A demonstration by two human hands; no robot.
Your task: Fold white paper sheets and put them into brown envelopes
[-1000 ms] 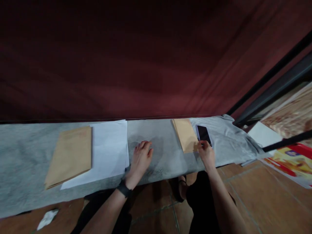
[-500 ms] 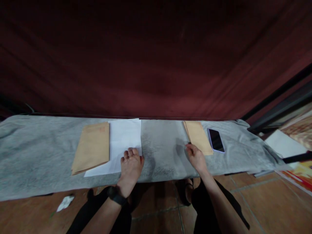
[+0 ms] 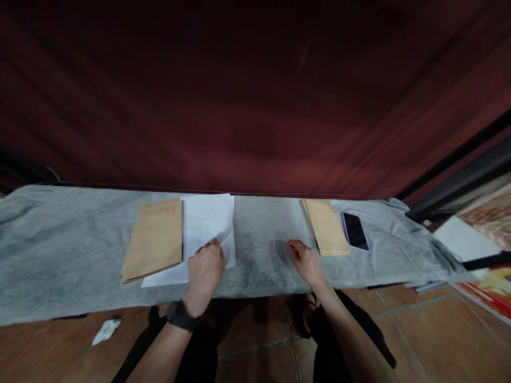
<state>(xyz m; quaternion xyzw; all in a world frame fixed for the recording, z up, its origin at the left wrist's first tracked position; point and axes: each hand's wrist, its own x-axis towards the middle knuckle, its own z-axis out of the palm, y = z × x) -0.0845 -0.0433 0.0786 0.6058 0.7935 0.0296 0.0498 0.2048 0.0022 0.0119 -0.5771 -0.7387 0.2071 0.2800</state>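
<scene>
My left hand pinches the lower right corner of the top white sheet on a stack of white paper and lifts that corner a little. A pile of brown envelopes lies just left of the stack. My right hand rests on the grey cloth with its fingers loosely curled and nothing in it. Just to its right lies a second pile of brown envelopes, and beyond that a black phone, face up.
A dark red curtain hangs right behind the cloth-covered table. Black metal bars run at the right, with a white sheet and a colourful printed sheet on the floor. A crumpled scrap of paper lies on the tiled floor at the left.
My left hand moved left from the bare cloth onto the white stack and raised a corner of the top sheet. My right hand left the phone and drew left onto the cloth.
</scene>
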